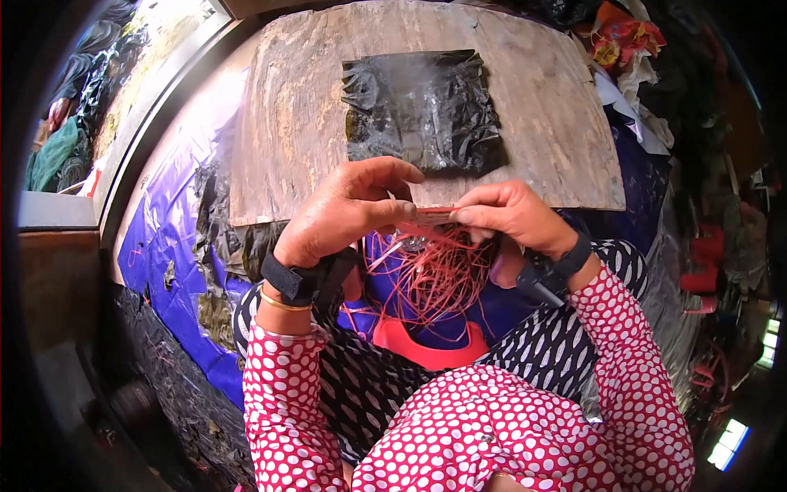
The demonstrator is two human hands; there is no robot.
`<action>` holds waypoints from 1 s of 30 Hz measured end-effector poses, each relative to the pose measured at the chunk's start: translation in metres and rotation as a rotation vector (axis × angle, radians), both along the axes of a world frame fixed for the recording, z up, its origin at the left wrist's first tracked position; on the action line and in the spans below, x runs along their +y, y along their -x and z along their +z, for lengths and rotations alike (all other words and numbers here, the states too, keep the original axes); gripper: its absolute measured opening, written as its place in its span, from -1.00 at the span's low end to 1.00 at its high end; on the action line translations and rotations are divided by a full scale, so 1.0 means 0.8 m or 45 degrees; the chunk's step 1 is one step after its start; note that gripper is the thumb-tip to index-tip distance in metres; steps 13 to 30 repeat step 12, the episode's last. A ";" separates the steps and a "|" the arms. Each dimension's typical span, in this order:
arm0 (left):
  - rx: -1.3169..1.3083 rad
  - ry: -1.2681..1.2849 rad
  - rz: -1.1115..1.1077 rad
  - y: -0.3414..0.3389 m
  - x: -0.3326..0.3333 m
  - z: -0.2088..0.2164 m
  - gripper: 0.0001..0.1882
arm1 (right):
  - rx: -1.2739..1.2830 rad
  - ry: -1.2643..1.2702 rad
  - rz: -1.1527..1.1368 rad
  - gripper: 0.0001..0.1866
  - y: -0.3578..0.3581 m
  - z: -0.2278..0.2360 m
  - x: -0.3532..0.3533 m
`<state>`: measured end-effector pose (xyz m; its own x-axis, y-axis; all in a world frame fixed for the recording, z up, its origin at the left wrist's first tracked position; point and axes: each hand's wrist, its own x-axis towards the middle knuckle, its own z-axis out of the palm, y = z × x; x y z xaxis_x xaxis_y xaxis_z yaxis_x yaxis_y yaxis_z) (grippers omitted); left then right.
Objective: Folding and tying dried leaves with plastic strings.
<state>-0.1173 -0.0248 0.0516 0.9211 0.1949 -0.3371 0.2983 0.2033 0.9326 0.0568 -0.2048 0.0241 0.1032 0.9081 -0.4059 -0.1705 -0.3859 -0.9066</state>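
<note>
A narrow, flat red strip (434, 216) spans the gap between my two hands, just off the near edge of the wooden board. My left hand (352, 205) is closed at the strip's left end, its thumb against it and the index finger curved above. At the right end, my right hand (516, 213) pinches it between thumb and fingertips. Below the hands lies a tangled heap of thin reddish strands (434, 275). A creased black plastic sheet (422, 111) lies flat on the board beyond my hands.
The weathered wooden board (287, 107) stands before me. Blue plastic sheeting (164, 254) spreads under it and to the left. A red curved object (430, 354) sits between my legs. Red and yellow wrapping (623, 37) lies at the far right, and a raised sill (156, 115) runs along the left.
</note>
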 end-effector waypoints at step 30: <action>0.241 -0.247 -0.237 0.003 0.013 0.004 -0.66 | -0.210 0.111 -0.003 -0.82 -0.047 0.045 0.000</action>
